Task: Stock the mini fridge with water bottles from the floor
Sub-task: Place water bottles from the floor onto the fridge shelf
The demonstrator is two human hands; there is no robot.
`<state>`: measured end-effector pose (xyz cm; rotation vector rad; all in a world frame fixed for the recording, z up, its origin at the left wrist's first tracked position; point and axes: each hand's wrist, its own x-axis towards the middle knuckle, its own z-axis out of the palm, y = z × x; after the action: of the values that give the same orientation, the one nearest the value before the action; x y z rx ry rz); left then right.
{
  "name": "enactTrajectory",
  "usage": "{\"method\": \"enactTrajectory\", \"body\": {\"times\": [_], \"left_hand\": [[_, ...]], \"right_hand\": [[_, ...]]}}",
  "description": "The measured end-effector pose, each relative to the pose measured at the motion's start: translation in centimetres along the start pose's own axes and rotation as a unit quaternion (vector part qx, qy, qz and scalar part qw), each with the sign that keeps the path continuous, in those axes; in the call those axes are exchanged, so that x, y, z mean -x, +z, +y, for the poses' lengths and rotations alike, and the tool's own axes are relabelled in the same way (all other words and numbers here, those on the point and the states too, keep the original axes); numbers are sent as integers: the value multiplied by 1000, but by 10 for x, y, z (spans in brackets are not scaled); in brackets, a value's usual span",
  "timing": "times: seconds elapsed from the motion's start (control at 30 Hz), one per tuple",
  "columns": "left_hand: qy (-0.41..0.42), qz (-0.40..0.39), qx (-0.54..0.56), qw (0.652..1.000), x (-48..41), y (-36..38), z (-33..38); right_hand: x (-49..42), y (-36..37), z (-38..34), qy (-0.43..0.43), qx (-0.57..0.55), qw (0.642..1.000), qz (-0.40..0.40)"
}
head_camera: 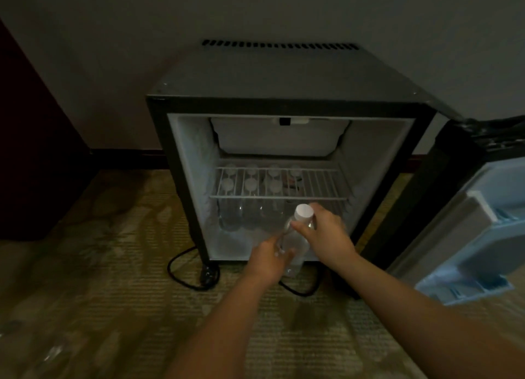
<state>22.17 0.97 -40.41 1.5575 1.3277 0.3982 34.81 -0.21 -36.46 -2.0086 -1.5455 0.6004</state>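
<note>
the person has one water bottle [295,243] up off the carpet [113,265], held upright just in front of the open mini fridge [284,77], low at the mouth of the bottom compartment. the right hand [326,232] pinches the neck right under the white cap [304,211], and the left hand [268,260] has its fingers curled round the lower body of the bottle. so both hands are on the same bottle.

inside, a bunch of stored bottles [244,216] stand in rows under the wire shelf [321,184], packed to the left and middle. the right side looks like the free spot, though the right hand hides part of it, so that's a guess.

to do this step well, they'd probably want to keep the bottle vertical and slide it in low, because the shelf sits just above the caps of the ones already in there and there isn't much headroom. steer from the neck and let the left hand let go once the base is on the fridge floor. nudge it beside the nearest neighbour without knocking it, since clear bottles packed this tight tip like dominoes. the door [468,222] is swung wide to the right, so it's not in the way.
</note>
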Motion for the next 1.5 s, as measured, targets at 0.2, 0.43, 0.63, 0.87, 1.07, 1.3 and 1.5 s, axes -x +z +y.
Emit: {"method": "enactTrajectory", "body": {"times": [0.2,0.43,0.63,0.87,1.07,1.3,1.5], "left_hand": [[-33,-52,85,994,-48,24,-26],[-98,-64,180,977,-92,42,-44],[-148,-62,314,936,-104,50,-49],[-171,-41,368,913,-122,52,-43],[-180,-30,398,899,-133,53,-35],[-192,-41,364,911,-149,41,-20],[-176,-40,261,948,-145,28,-16]], "right_hand": [[-29,29,32,60,-16,998,27],[-56,58,54,94,28,994,43],[-74,72,58,85,-30,994,59],[-85,85,66,135,-150,979,40],[-117,92,75,145,-176,973,33],[-133,91,79,107,-192,975,38],[-137,95,83,123,-189,974,19]]}}
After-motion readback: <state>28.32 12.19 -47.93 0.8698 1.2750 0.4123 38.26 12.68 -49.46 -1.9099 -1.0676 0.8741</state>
